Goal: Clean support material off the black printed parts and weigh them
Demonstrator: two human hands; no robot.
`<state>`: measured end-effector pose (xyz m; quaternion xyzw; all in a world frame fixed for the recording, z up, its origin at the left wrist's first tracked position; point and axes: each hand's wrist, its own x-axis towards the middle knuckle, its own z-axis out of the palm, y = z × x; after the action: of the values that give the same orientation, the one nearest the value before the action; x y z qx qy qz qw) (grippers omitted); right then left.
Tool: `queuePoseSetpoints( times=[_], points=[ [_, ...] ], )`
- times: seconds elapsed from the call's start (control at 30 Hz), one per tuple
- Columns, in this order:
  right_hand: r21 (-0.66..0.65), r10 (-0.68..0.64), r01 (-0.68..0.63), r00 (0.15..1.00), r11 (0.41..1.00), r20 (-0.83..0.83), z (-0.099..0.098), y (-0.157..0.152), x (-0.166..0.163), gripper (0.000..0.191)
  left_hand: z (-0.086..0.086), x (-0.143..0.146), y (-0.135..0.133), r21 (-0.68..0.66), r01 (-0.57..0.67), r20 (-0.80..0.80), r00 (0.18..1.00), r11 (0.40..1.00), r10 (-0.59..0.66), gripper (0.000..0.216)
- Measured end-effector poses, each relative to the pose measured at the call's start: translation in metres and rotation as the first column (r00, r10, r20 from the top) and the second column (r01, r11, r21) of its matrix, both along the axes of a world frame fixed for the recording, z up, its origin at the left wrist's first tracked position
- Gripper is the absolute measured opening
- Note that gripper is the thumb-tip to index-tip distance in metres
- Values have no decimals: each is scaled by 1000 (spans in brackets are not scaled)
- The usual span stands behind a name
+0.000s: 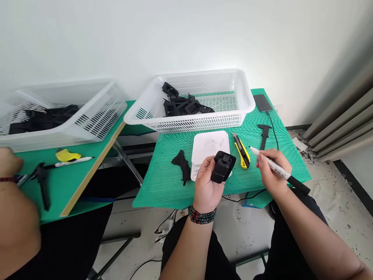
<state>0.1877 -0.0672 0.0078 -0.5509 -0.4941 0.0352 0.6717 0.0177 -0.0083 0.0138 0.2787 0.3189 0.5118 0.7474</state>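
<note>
Fingers of the left hand [207, 182] curl around a black plastic part [223, 167], holding it up just in front of a white scale [210, 147] on the green table [171, 182]. The right hand [272, 173] pinches a white marker [278, 170], tip pointing toward a yellow utility knife [241, 151]. A black caliper [264, 134] and a phone [262, 102] lie farther right, a black scrap [182, 162] left of the scale. Behind, a white basket [233, 112] holds more black parts [182, 103]. On the neighbouring table, a second basket [96, 116] also holds black parts, beside a co-worker's hand [8, 162].
</note>
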Motion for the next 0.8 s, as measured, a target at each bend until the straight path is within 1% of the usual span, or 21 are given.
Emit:
queuePoseSetpoints(
  times=[0.07, 0.13, 0.2, 0.27, 0.33, 0.43, 0.57, 0.6, 0.67, 0.73, 0.77, 0.8],
  points=[
    [11, 59, -60, 991, 998, 122, 5, -8, -9, 7, -2, -2, 0, -34, -8, 13, 1000, 999, 9, 23],
    [64, 108, -127, 964, 990, 242, 8, -13, -19, 16, -3, -2, 0, -58, -9, 36, 999, 998, 11, 24],
    [109, 152, -198, 932, 974, 330, 9, -15, -25, 23, -3, -1, 0, -79, -14, 61, 998, 997, 19, 26],
    [117, 190, -253, 901, 961, 390, 9, -14, -29, 29, -3, 1, 0, -94, -26, 73, 997, 995, 33, 28],
    [93, 208, -272, 878, 958, 432, 8, -13, -30, 32, -4, 2, 1, -94, -25, 69, 997, 995, 32, 27],
    [47, 220, -269, 867, 962, 447, 7, -11, -30, 32, -4, 3, 1, -76, -11, 60, 998, 997, 16, 26],
    [16, 249, -289, 850, 957, 464, 5, -9, -28, 26, -4, 2, -1, -65, -14, 53, 998, 998, 17, 27],
    [-6, 237, -268, 841, 963, 485, 4, -8, -26, 21, -4, 2, -1, -60, -14, 49, 999, 998, 17, 26],
    [-81, 171, -151, 828, 985, 534, 2, -5, -21, 11, -4, 1, -1, -43, -14, 46, 999, 999, 16, 24],
    [-154, 57, 33, 836, 988, 546, 1, -1, -14, 17, -4, -1, 1, -19, -31, 58, 998, 999, 33, 22],
    [-172, -1, 108, 850, 979, 526, 2, 0, -10, 20, -3, -2, 2, -10, -49, 68, 996, 999, 50, 21],
    [-173, -49, 156, 865, 973, 500, 3, 0, -7, 22, -3, -3, 4, -7, -70, 79, 994, 998, 71, 19]
  ],
)
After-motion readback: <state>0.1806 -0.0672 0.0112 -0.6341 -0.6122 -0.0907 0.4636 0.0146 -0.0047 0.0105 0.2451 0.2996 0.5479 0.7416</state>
